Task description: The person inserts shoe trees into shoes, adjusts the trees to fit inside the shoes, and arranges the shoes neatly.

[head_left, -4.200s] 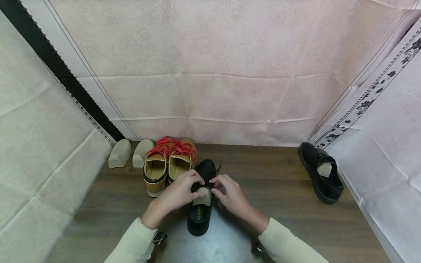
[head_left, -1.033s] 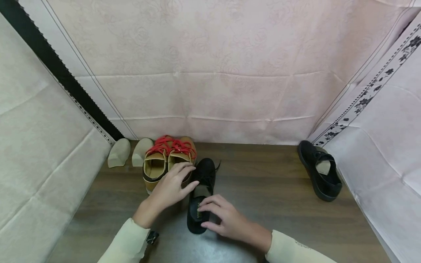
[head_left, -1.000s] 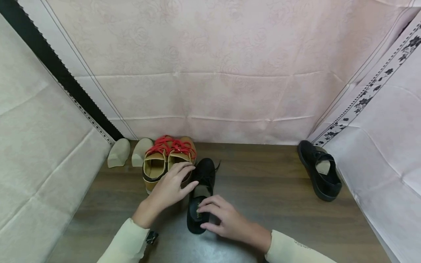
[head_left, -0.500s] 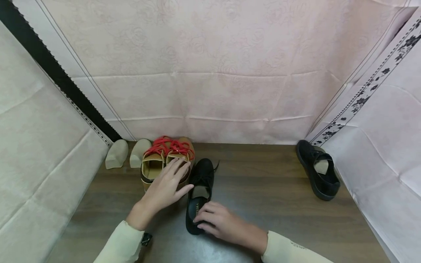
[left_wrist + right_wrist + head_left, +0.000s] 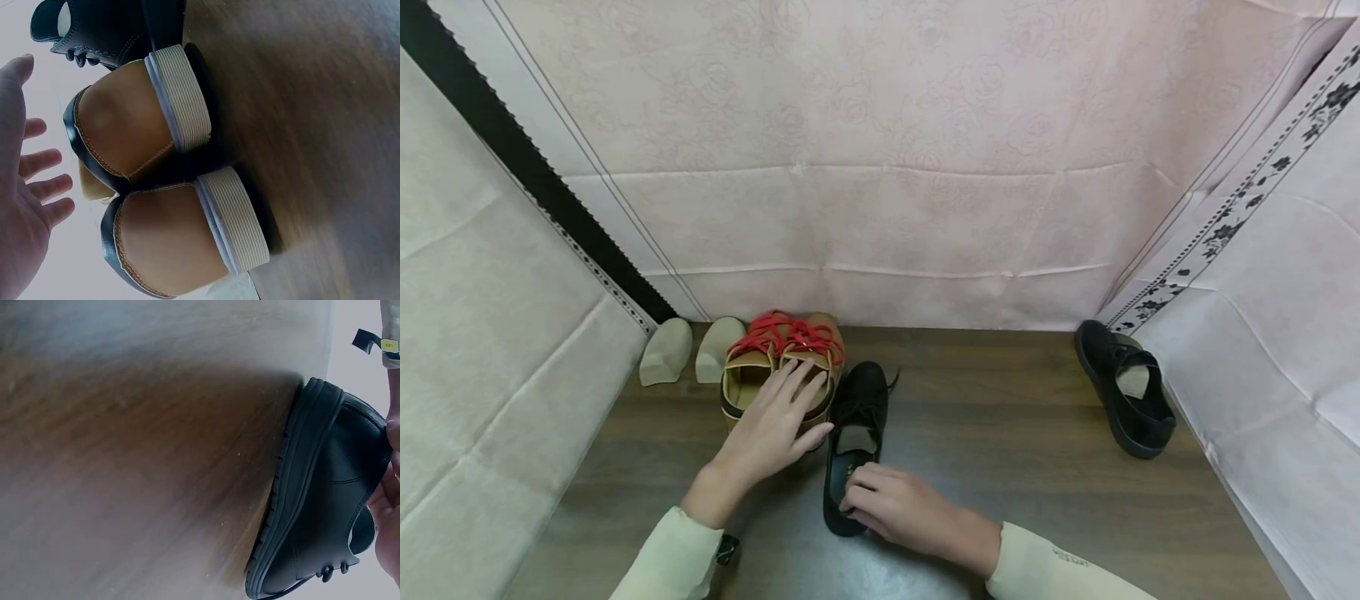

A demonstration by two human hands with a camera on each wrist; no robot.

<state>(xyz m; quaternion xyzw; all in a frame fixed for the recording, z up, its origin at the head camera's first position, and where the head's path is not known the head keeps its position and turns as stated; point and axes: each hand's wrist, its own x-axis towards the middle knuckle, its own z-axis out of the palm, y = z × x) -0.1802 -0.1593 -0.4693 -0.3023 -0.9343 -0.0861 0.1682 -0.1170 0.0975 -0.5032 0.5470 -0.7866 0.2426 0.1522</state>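
On the floor in the head view stands a black lace-up shoe (image 5: 864,388), toe away from me, with a greyish-beige flap (image 5: 857,437) in its opening. My right hand (image 5: 897,508) curls its fingers at the shoe's rear rim, pinching the side near the heel. The left hand (image 5: 767,433) hovers spread over a pair of tan shoes (image 5: 744,386) with red laces, thumb pointing toward the black shoe. In the left wrist view that left hand (image 5: 25,212) holds nothing, and the tan heels (image 5: 125,119) stand beside it. The right wrist view shows the black shoe (image 5: 331,481) from its side.
Two pale moulded shoe inserts (image 5: 667,352) lie left of the tan shoes. Another black shoe (image 5: 1126,390), a pale piece inside it, stands far right by the side wall. Pale patterned sheets (image 5: 880,217) line the back and both sides of the wooden floor (image 5: 992,433).
Earlier both hands worked at the black shoe's opening. Since then the right hand has moved back to the heel and drawn its fingers together; the left has shifted left over the tan shoes.
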